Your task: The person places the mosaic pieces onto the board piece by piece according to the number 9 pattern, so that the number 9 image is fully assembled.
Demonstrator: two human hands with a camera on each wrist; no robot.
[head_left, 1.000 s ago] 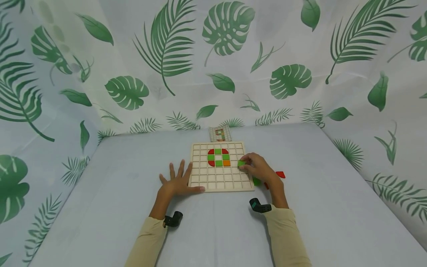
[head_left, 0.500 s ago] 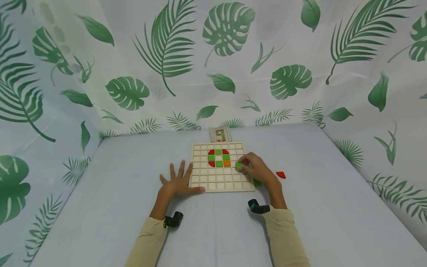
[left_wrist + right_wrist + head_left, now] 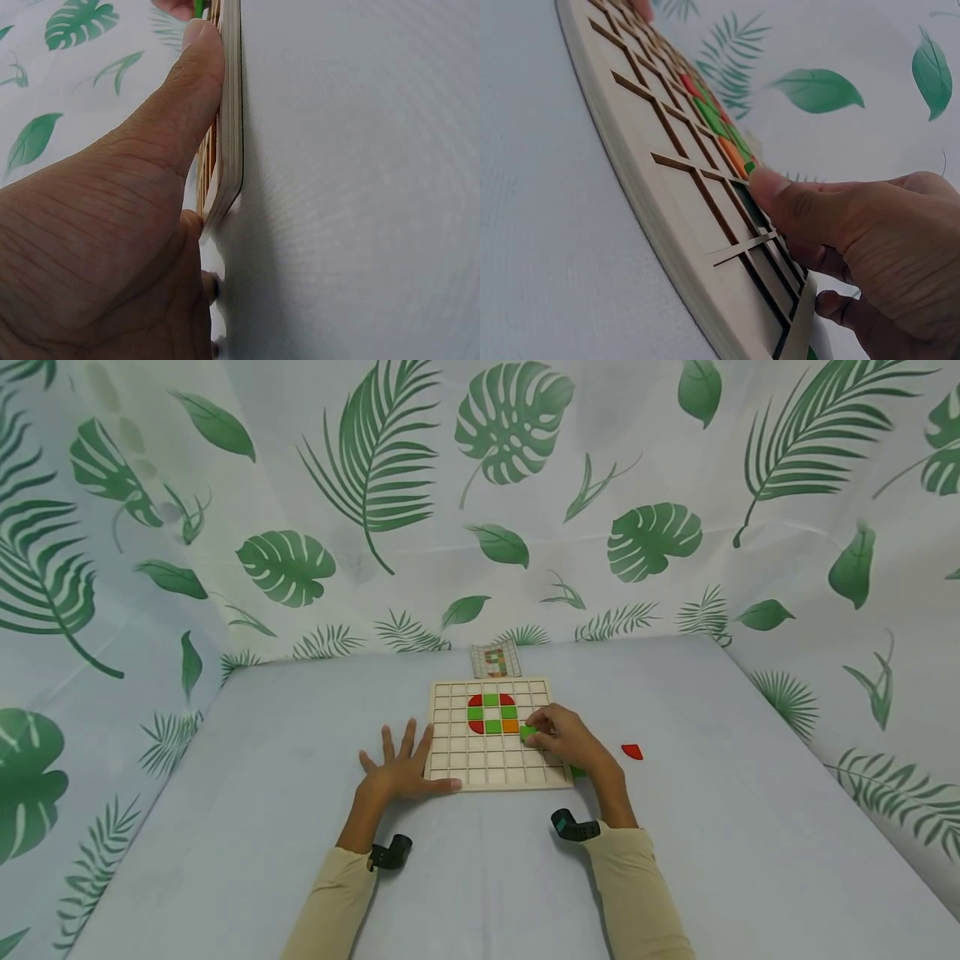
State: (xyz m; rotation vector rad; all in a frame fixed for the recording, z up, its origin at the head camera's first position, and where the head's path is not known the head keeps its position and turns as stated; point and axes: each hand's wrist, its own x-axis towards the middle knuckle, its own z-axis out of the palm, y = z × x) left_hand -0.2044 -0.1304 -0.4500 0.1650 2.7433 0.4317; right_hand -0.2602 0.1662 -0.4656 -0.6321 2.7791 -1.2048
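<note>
A wooden grid board (image 3: 487, 767) lies on the table, with red, green and orange tiles forming a ring in its far middle cells. My right hand (image 3: 567, 737) pinches a green square tile (image 3: 527, 733) between thumb and fingertips, just right of the orange tile (image 3: 511, 726). In the right wrist view only a small corner of that green tile (image 3: 749, 167) shows past the thumb. With fingers spread, my left hand (image 3: 397, 775) rests at the board's near left corner. Its thumb (image 3: 196, 82) lies on the board's near edge.
Behind the board a small pattern card (image 3: 495, 661) stands near the leaf-printed cloth wall. To the right lies a red quarter-round piece (image 3: 632, 752). A green piece (image 3: 577, 772) partly shows at the board's right edge, beneath the right wrist.
My right hand has moved left over the board with the green tile, from the right-hand columns to beside the orange tile. The left hand and the board have stayed put.
</note>
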